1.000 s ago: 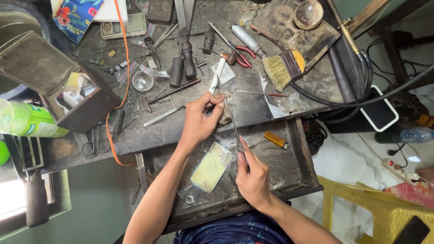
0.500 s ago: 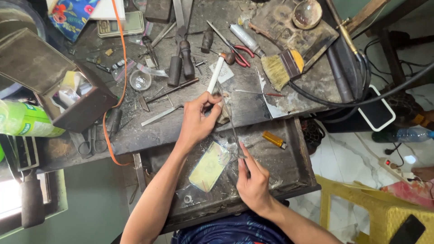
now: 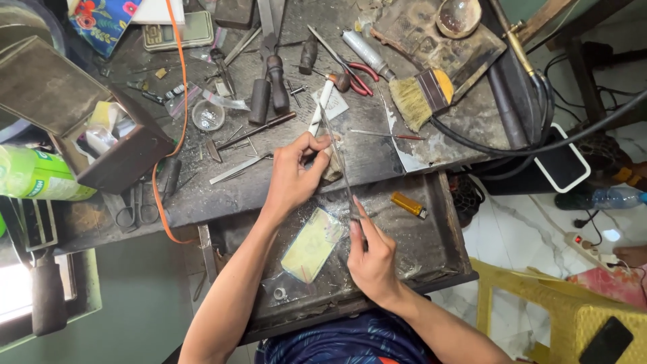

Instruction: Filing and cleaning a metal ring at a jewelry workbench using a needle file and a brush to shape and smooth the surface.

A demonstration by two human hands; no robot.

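Head view: a dark, scuffed metal counter fills the upper frame, crowded with tools, and its front edge drops to an open drawer of worn, dusty sheet metal just below. A rusty open box sits at the counter's left edge. A flat brush with pale bristles lies to the right, beside black hoses. In the drawer, a yellowish clear plastic bag lies flat near the left forearm; a small amber lighter rests well apart to the right, with bare drawer floor between. The left hand rests on the counter's edge, fingers pinched on the top of a thin, straight metal rod. The right hand, over the drawer, grips the rod's lower end between thumb and fingertips.
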